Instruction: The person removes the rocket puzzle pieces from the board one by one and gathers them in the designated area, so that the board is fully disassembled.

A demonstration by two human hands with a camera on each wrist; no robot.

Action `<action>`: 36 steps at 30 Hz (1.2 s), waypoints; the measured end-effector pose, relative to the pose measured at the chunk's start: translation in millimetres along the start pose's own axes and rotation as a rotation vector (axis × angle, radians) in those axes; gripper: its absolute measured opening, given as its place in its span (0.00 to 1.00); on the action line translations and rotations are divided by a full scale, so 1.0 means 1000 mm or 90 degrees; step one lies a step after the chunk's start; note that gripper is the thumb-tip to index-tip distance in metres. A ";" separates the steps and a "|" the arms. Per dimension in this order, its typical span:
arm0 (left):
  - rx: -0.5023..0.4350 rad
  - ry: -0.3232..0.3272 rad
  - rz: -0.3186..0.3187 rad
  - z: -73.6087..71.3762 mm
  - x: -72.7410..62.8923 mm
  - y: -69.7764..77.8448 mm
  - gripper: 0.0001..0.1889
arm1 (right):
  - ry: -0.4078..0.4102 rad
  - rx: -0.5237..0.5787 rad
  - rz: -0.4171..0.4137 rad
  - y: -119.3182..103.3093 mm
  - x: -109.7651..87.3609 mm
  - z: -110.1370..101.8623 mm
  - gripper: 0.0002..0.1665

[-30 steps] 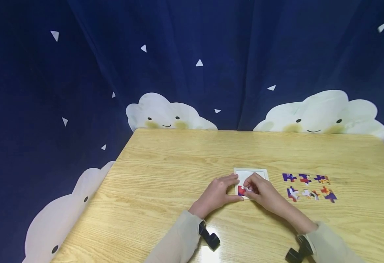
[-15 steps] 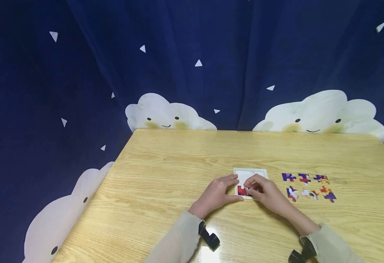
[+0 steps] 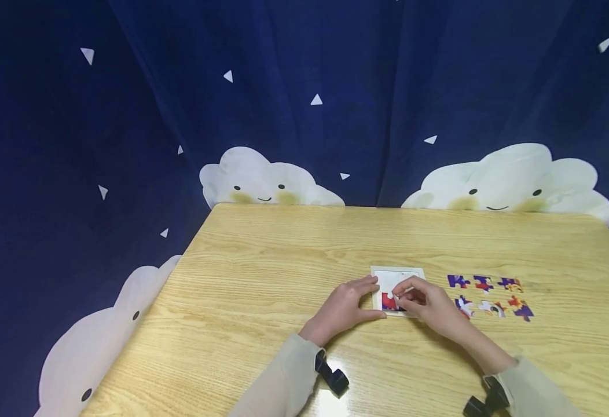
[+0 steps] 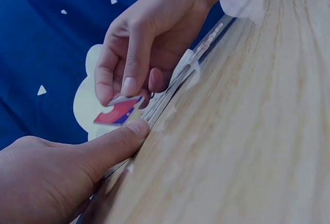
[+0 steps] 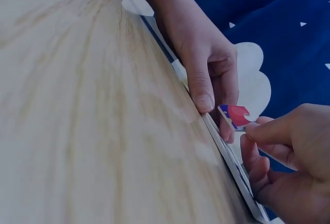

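Note:
In the head view a small white puzzle frame (image 3: 413,270) lies on the table. My left hand (image 3: 342,307) rests at its left side, with the thumb along the near edge and the extended fingers touching the left edge. My right hand (image 3: 432,304) pinches a red and purple puzzle piece (image 3: 388,302) between thumb and fingertips, over the near part of the frame. Both wrist views show that piece (image 4: 117,111) raised and tilted above the frame, close to the left thumb (image 5: 204,100). The right hand covers the frame's near right part.
Several loose puzzle pieces (image 3: 483,282) lie in two rows on the wooden table (image 3: 263,260), right of the frame. A dark blue curtain (image 3: 356,69) with white clouds and triangles hangs behind the table.
My right hand has shifted slightly to the right, and the pinched puzzle piece has moved with it. The left hand and the frame have stayed in place.

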State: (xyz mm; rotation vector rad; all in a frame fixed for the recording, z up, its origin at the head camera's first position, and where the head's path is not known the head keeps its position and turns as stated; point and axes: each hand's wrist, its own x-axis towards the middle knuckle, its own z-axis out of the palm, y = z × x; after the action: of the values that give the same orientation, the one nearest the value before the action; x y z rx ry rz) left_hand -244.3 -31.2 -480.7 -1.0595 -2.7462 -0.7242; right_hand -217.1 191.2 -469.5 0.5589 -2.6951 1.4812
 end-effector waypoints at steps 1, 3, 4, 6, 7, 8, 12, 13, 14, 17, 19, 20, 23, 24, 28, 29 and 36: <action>-0.001 0.001 0.000 0.000 0.000 0.000 0.31 | -0.001 0.003 0.004 0.000 -0.002 -0.001 0.10; -0.002 0.004 -0.001 0.001 0.000 0.000 0.32 | 0.000 0.003 0.010 0.000 -0.005 -0.004 0.09; -0.002 0.006 -0.001 0.001 0.000 0.000 0.32 | -0.001 0.003 0.012 0.000 -0.006 -0.006 0.09; -0.007 0.005 -0.005 0.001 0.000 -0.001 0.33 | 0.000 0.000 0.013 0.000 -0.009 -0.010 0.09; -0.009 0.004 -0.007 0.002 0.000 -0.001 0.33 | 0.003 -0.001 0.015 0.000 -0.010 -0.011 0.09; -0.011 0.004 -0.008 0.002 0.000 -0.001 0.33 | 0.006 -0.002 0.016 0.000 -0.012 -0.013 0.09; -0.020 0.006 -0.006 0.002 0.001 -0.002 0.32 | 0.019 -0.005 0.009 0.002 -0.017 -0.018 0.09; -0.019 0.006 -0.004 0.002 0.001 -0.002 0.32 | 0.025 -0.005 0.002 0.003 -0.019 -0.019 0.09; -0.018 0.008 -0.002 0.002 0.001 -0.002 0.32 | 0.029 -0.005 -0.006 0.004 -0.020 -0.020 0.09; -0.020 0.012 0.001 0.002 0.001 -0.003 0.32 | 0.041 -0.007 -0.032 0.007 -0.026 -0.023 0.10; -0.020 0.012 0.002 0.002 0.001 -0.003 0.32 | 0.048 -0.008 -0.036 0.009 -0.030 -0.025 0.10; -0.021 0.012 0.002 0.002 0.001 -0.003 0.32 | 0.050 -0.009 -0.035 0.010 -0.032 -0.026 0.10; -0.021 0.012 0.003 0.002 0.001 -0.002 0.32 | 0.059 -0.022 -0.023 0.011 -0.039 -0.030 0.11; -0.021 0.013 0.003 0.002 0.001 -0.002 0.32 | 0.062 -0.026 -0.019 0.011 -0.042 -0.031 0.11; -0.013 0.016 0.008 0.002 0.001 -0.002 0.32 | 0.075 -0.043 -0.015 0.013 -0.050 -0.038 0.12; -0.013 0.016 0.008 0.002 0.001 -0.002 0.32 | 0.079 -0.047 -0.017 0.014 -0.053 -0.039 0.12; -0.017 0.006 -0.007 0.002 0.000 -0.001 0.32 | 0.095 -0.056 -0.003 0.019 -0.066 -0.047 0.11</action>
State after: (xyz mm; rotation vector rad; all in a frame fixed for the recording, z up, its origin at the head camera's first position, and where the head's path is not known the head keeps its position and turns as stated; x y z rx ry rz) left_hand -244.8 -30.3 -482.7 -1.0454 -2.7441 -0.7671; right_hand -169.1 258.8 -471.3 0.4322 -2.6269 1.3382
